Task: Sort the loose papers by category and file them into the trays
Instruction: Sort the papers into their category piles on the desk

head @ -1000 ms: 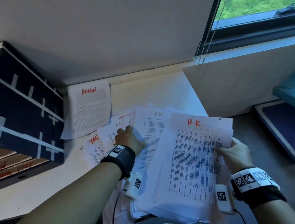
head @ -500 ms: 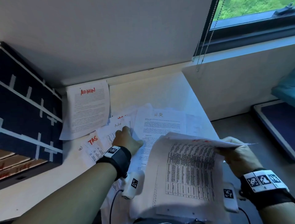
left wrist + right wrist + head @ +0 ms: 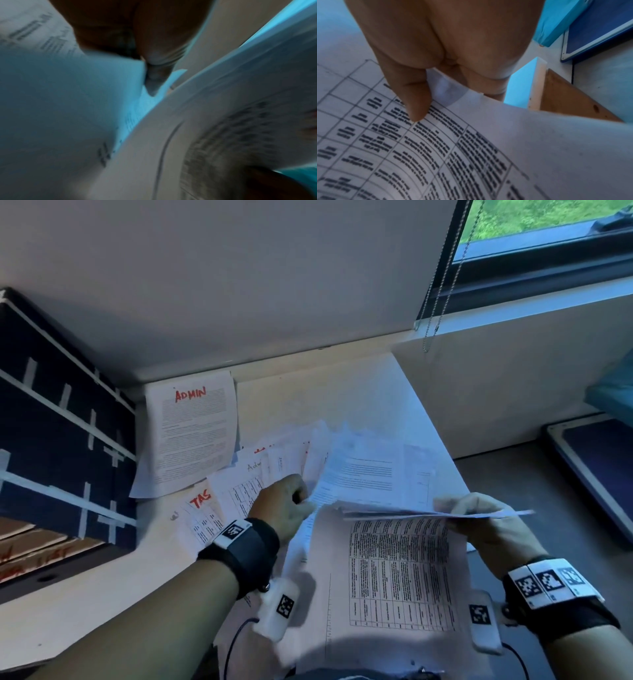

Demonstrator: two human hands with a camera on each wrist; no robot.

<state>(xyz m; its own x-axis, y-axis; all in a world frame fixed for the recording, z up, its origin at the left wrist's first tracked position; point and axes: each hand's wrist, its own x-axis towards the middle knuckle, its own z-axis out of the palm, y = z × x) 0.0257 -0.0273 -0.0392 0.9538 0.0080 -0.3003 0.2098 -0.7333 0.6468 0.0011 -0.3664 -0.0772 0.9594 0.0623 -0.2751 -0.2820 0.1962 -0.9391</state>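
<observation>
The table (image 3: 85,604) is pale and stands in a corner below a grey wall, with a window (image 3: 548,244) at upper right and a bead cord (image 3: 432,313) hanging from it. Dark stacked trays (image 3: 61,446) with white tape marks stand at the left edge. Loose papers (image 3: 260,474) lie fanned across the middle of the table; a sheet headed "ADMIN" (image 3: 191,436) lies near the wall, beside the trays.

The left hand (image 3: 286,510) rests on the fanned papers, fingers curled and pinching the edge of a text sheet (image 3: 370,477). The right hand (image 3: 486,525) grips a bundle of sheets (image 3: 400,573) at its right edge, thumb on top, fingers beneath, the upper part folded toward the camera.

The right wrist view alone shows the thumb (image 3: 414,97) pressed onto a printed grid and the table's wooden underside. The left wrist view is blurred; fingers (image 3: 154,67) meet a paper edge there, little else is legible.
</observation>
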